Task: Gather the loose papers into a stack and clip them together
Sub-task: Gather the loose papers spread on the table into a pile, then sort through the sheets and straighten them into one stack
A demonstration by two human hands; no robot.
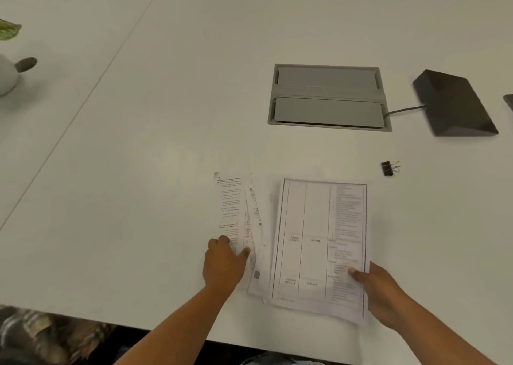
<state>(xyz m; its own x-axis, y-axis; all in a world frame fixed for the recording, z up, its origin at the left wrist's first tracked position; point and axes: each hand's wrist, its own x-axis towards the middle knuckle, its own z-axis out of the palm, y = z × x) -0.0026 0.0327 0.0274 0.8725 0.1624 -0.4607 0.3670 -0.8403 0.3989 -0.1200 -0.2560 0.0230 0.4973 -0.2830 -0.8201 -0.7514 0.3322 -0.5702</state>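
The papers (305,242) lie on the white table (166,114), close to its near edge, at about 6 o'clock in the view. They are not a tidy stack yet. The top sheet (319,239) with the ruled boxes sits on the right. A few sheets (230,203) fan out from under it toward 9 o'clock.

The left hand (223,264) rests flat on the fanned sheets, fingers spread and open, pressing down. The right hand (381,292) is at the right edge of the pile, at about 4 o'clock from its middle. Its thumb lies on top of the top sheet. The other fingers look tucked under the edge, so it seems to be pinching the paper, but I cannot see them to be sure.

The black clip (389,168) sits alone at about 1 o'clock from the papers, well apart from them. No hand is on it.

Paper is light, thin and floppy. It slides easily on a smooth table and bends if you lift it by one corner. It is best to push the sheets together from both long sides with flat hands, then stand them up and tap the bottom edge. The clip is small and hard with a strong spring. Squeeze its two wire handles to open it.
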